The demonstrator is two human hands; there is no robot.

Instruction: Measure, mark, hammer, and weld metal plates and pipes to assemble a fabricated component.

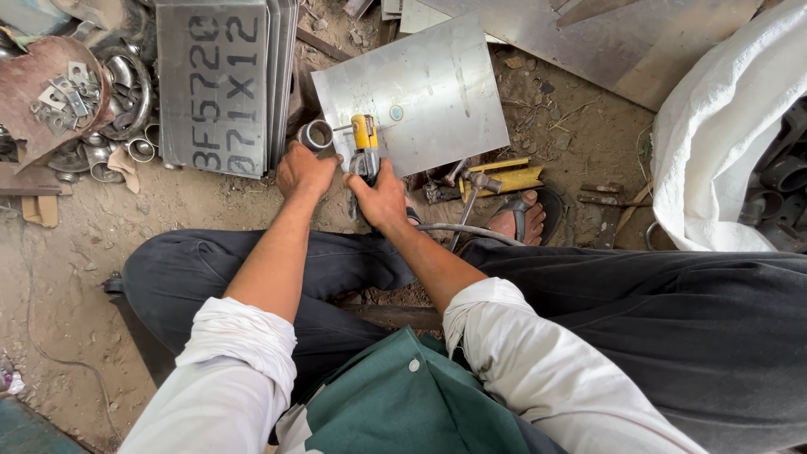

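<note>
Down on the dirt floor, both hands at a steel sheet (pixel 420 92).
Left hand (pixel 304 172) grips a short pipe (pixel 316 134) at the sheet's near-left edge; right hand (pixel 380 197) clasps a yellow tool (pixel 365 145) (cable trailing). Pipe could roll if that hold slackens.

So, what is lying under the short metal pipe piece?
The short metal pipe rests at the edge of a flat steel sheet; the left hand covers its lower part, so the contact there is hidden.

A stack of grey metal sheets (pixel 220 84) is leaning by scattered steel rings (pixel 126 92); a white sack (pixel 714 143) is lying beside a hammer (pixel 472 189).
</note>
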